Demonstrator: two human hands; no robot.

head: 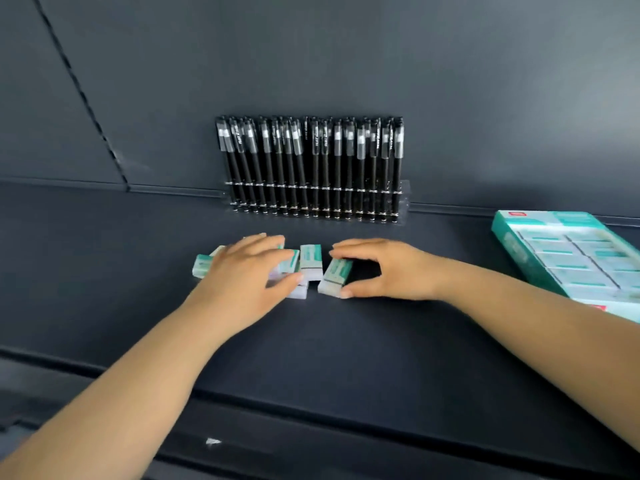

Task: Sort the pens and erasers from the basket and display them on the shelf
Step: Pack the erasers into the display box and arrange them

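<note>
Several white erasers with teal sleeves lie loose on the dark shelf [346,341]. My left hand [242,271] rests palm-down over the left erasers [202,266], with its thumb against one. My right hand [388,268] pinches the rightmost eraser [335,276] between thumb and fingers. One more eraser [311,261] lies between the hands, untouched. Behind them, several black pens [311,168] stand upright in a clear holder [403,199] against the back wall.
A teal display box [509,244] holding several erasers lies tilted at the right edge of the shelf. The dark back wall rises just behind the pen holder. The shelf's front lip runs across below my forearms.
</note>
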